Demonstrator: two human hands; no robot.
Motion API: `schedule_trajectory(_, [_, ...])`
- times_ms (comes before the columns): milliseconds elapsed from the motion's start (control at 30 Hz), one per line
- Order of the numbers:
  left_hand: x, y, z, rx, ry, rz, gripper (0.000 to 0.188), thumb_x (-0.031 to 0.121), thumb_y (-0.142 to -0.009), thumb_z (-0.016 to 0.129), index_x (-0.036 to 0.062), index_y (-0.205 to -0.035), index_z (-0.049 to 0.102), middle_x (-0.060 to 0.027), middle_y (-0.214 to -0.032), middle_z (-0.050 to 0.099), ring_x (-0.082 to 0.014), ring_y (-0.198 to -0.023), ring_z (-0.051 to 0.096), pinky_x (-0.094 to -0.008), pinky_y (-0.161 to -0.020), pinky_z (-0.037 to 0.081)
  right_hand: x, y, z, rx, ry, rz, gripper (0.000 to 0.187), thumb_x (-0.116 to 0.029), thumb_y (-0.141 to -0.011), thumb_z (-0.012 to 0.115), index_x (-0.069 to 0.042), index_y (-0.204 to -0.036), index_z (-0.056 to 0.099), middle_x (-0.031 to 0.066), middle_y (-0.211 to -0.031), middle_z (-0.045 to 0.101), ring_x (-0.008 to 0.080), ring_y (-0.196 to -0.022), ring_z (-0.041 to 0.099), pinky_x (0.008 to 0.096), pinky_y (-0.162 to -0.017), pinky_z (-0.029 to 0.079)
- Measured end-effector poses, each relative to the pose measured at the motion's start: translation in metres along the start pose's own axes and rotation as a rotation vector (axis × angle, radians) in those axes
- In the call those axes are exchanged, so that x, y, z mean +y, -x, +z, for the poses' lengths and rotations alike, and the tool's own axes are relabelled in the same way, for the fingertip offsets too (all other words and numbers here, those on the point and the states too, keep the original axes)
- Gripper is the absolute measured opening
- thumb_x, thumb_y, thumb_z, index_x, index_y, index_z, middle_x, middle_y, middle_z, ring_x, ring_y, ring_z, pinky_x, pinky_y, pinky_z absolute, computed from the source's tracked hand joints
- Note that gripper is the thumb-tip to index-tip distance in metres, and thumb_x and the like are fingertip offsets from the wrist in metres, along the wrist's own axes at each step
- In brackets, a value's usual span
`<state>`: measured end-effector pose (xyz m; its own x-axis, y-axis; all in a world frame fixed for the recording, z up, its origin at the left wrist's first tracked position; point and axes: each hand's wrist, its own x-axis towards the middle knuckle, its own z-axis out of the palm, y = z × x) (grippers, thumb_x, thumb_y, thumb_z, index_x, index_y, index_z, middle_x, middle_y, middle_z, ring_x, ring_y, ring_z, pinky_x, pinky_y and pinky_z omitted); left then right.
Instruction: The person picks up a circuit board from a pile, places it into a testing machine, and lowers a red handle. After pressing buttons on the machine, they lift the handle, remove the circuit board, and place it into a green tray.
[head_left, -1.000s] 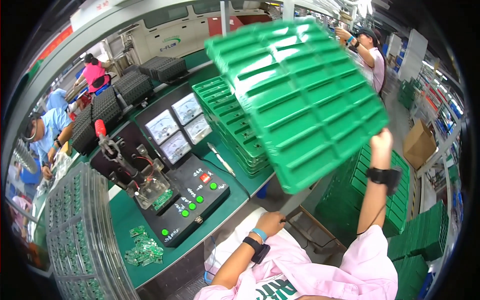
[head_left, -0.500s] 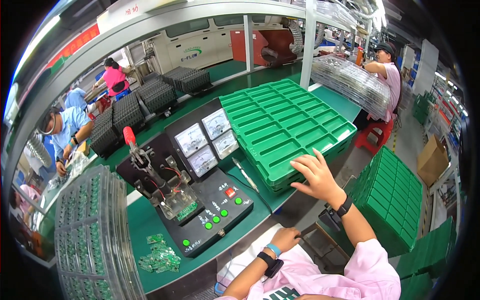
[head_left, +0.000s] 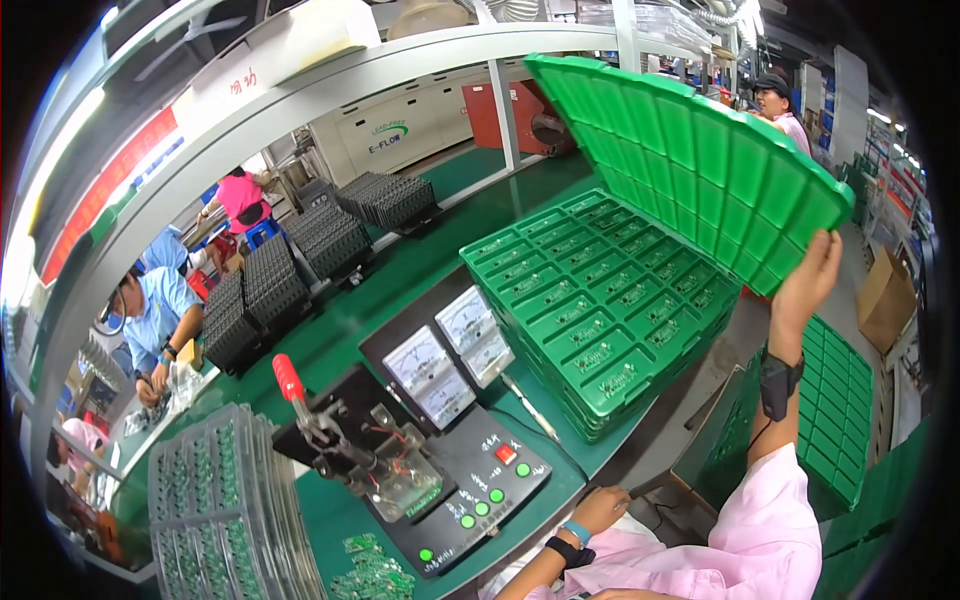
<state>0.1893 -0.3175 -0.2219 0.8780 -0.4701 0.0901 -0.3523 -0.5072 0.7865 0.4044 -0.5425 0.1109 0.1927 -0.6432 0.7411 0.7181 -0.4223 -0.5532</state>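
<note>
My right hand (head_left: 808, 280) grips the near right corner of an empty-looking green plastic tray (head_left: 690, 165). The tray is tilted steeply, with its ribbed underside toward me. Below it sits a stack of green compartment trays (head_left: 600, 290); small circuit boards lie in the top one's pockets. My left hand (head_left: 603, 507) rests by my lap near the table edge, fingers loosely bent and nothing seen in it. In front of me stands a black test fixture (head_left: 370, 465) with a red-handled toggle clamp (head_left: 290, 378), analogue meters (head_left: 440, 375) and green buttons. A small green board sits in its clear nest.
Loose circuit boards (head_left: 370, 572) lie in front of the fixture. Clear blister trays with boards (head_left: 215, 500) are stacked at left. A pen-like probe (head_left: 530, 408) lies beside the meters. More green trays (head_left: 835, 400) stand at right. Black racks (head_left: 320, 235) line the far bench; co-workers sit beyond.
My right hand has taken hold of the top green tray and lifted it up to the right, uncovering the boards in the tray below. My left hand stays low. The view has shifted.
</note>
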Motion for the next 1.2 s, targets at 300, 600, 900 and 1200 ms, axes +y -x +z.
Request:
schedule_trajectory(300, [-0.036, -0.005, 0.018, 0.050, 0.303, 0.049, 0.014, 0.004, -0.086, 0.058, -0.0038, -0.097, 0.063, -0.0195, -0.091, 0.061, -0.0369, -0.086, 0.060, -0.0400, -0.078, 0.049, -0.034, -0.029, -0.055, 0.115, -0.058, -0.027, 0.040, -0.027, -0.102, 0.054, 0.005, -0.127, 0.054, 0.0080, -0.115, 0.060, 0.0134, -0.106, 0.053, 0.0270, -0.094, 0.041])
schedule_trajectory(600, [-0.026, -0.003, 0.007, 0.108, 0.316, 0.037, 0.013, 0.005, -0.088, 0.058, -0.0039, -0.096, 0.064, -0.0181, -0.088, 0.061, -0.0346, -0.078, 0.060, -0.0381, -0.071, 0.049, -0.031, 0.072, -0.036, -0.665, 0.105, -0.501, 0.044, -0.044, -0.096, 0.053, 0.000, -0.104, 0.056, 0.0122, -0.095, 0.049, 0.0256, -0.089, 0.051, 0.0371, -0.086, 0.041])
schedule_trajectory(900, [0.007, 0.002, 0.001, 0.164, 0.315, 0.021, 0.015, 0.007, -0.089, 0.058, -0.0026, -0.098, 0.065, -0.0169, -0.092, 0.063, -0.0336, -0.083, 0.064, -0.0377, -0.073, 0.051, -0.008, 0.159, -0.048, -1.032, -0.133, -0.328, 0.036, -0.036, -0.080, 0.069, -0.004, -0.088, 0.055, 0.0118, -0.087, 0.053, 0.0298, -0.085, 0.051, 0.0404, -0.082, 0.039])
schedule_trajectory(1200, [0.012, 0.008, -0.005, 0.184, 0.310, -0.020, 0.017, 0.011, -0.091, 0.057, -0.0012, -0.099, 0.066, -0.0159, -0.094, 0.065, -0.0341, -0.085, 0.064, -0.0382, -0.075, 0.051, -0.023, 0.163, -0.030, -1.146, -0.024, -0.452, 0.024, -0.021, -0.077, 0.070, -0.005, -0.085, 0.054, 0.0118, -0.092, 0.056, 0.0301, -0.090, 0.053, 0.0390, -0.086, 0.037])
